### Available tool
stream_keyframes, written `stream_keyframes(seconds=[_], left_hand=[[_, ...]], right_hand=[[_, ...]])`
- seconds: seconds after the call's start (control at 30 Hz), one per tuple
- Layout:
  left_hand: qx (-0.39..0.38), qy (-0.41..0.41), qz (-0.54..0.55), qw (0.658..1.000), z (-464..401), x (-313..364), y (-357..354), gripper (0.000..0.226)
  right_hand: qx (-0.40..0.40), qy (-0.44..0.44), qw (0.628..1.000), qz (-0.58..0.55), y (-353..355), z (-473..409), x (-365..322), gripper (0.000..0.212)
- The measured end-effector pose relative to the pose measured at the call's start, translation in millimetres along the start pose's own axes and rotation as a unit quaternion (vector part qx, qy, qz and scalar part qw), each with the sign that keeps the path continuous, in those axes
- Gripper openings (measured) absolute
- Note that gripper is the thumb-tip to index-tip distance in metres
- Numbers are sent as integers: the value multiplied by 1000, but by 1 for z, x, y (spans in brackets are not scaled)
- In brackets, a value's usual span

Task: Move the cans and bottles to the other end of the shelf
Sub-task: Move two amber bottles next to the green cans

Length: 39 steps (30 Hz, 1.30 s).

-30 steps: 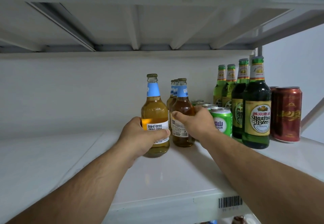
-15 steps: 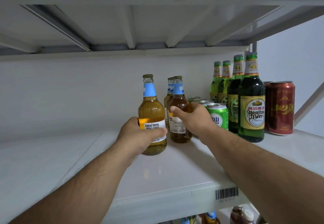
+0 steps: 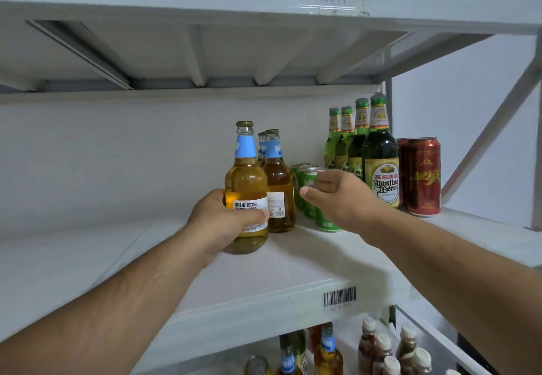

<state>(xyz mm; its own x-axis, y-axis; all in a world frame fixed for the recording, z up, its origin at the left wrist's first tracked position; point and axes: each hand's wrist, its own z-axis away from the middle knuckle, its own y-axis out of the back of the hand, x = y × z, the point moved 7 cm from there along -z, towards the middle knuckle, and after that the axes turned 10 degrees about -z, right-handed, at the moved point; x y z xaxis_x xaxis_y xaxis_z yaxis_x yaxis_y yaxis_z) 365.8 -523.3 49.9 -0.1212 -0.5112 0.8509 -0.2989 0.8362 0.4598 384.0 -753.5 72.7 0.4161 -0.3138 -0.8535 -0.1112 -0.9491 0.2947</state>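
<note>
His left hand [image 3: 223, 222] grips an amber bottle [image 3: 246, 195] ready to carry, while his right hand [image 3: 343, 195] hovers half-open, empty, beside it over the green cans [image 3: 308, 187].

The right hand [image 3: 343, 198] hides most of the front green can [image 3: 315, 195]. Rear amber bottles [image 3: 262, 147] show only necks. Lower-shelf bottles [image 3: 381, 348] are cut off at the frame's bottom.
</note>
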Motion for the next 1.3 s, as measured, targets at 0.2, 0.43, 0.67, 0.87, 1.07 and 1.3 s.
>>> stream_keyframes(seconds=[0.2, 0.43, 0.67, 0.87, 1.07, 1.3], left_hand=[[-1, 4, -3, 1000, 15, 21, -22, 49], [8, 28, 24, 999, 16, 28, -53, 46], [20, 50, 16, 998, 8, 25, -68, 53], [20, 52, 12, 998, 4, 25, -73, 52], [3, 39, -4, 999, 3, 24, -76, 50], [18, 27, -161, 986, 36, 33, -54, 67]], right_hand=[[-50, 57, 995, 70, 25, 9, -11, 76], [-93, 103, 979, 149, 41, 21, -8, 73], [-104, 112, 976, 157, 53, 28, -5, 71], [-104, 108, 976, 156, 58, 35, -4, 57], [-105, 118, 973, 165, 53, 38, -6, 59], [-137, 222, 936, 238, 35, 67, -32, 60]])
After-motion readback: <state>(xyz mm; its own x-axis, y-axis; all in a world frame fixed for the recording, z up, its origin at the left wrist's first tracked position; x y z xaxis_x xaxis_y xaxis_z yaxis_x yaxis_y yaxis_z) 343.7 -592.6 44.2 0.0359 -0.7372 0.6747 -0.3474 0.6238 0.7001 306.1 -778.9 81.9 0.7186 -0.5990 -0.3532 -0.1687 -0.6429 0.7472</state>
